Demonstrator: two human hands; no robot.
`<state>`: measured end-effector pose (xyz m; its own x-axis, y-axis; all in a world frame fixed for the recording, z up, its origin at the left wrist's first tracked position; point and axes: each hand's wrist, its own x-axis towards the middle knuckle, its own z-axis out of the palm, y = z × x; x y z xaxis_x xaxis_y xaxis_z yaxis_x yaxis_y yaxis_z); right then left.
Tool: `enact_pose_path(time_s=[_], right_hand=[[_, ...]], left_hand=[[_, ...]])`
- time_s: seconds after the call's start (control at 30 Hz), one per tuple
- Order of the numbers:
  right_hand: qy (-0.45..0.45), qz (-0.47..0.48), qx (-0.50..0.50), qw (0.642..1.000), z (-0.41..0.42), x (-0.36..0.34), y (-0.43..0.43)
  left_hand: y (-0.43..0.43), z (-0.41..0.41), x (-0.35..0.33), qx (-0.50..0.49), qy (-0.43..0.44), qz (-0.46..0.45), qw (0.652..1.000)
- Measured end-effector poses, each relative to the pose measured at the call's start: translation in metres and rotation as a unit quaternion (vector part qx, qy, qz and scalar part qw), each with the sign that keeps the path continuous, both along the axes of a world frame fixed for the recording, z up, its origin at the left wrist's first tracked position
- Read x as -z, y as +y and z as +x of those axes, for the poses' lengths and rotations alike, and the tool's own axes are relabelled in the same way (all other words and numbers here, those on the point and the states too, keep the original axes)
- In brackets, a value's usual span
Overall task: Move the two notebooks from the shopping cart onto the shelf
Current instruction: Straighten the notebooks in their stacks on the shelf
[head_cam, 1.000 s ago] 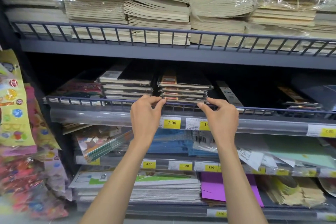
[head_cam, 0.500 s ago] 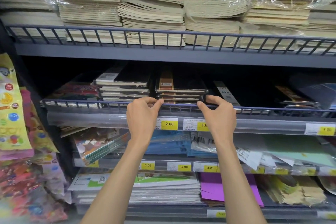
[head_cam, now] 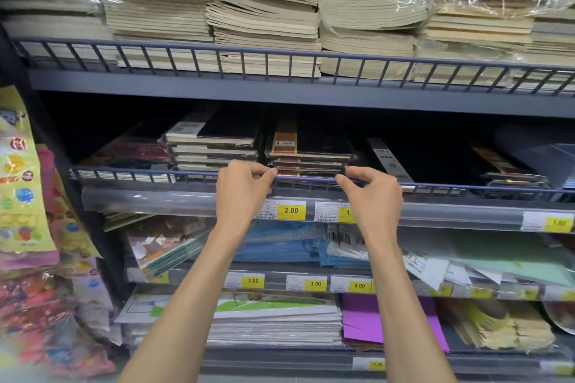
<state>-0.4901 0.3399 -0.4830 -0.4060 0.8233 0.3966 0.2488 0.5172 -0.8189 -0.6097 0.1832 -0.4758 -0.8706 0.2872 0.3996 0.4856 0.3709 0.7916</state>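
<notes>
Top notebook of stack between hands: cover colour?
Top notebook: black with an orange-brown strip on its left; head view.

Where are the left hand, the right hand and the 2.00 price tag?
left hand [head_cam: 241, 194]: head view, its back.
right hand [head_cam: 376, 199]: head view, its back.
2.00 price tag [head_cam: 291, 210]: head view, yellow part.

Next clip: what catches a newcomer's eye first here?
The left hand and right hand meet at the middle shelf's wire rail, fingers pinching the near corners of the dark notebook stack. Above, plastic-wrapped cream exercise books crowd the top shelf; yellow price tags dot the shelf edges below.
</notes>
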Motion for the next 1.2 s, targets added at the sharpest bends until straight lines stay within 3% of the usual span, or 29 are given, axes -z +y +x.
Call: enact_pose_path(time_s=[0.47, 0.93, 1.2], right_hand=[[0.045, -0.008, -0.002, 0.999, -0.005, 0.000, -0.012], [0.044, 0.025, -0.023, 0.998, 0.001, -0.003, -0.006], [0.065, -0.026, -0.045, 0.997, 0.000, -0.002, 0.003]], left_hand=[[0.002, -0.006, -0.003, 0.020, -0.029, 0.010, 0.999], [-0.003, 0.002, 0.002, 0.021, 0.034, 0.015, 0.999], [-0.002, 0.001, -0.004, 0.013, 0.018, 0.059, 0.998]])
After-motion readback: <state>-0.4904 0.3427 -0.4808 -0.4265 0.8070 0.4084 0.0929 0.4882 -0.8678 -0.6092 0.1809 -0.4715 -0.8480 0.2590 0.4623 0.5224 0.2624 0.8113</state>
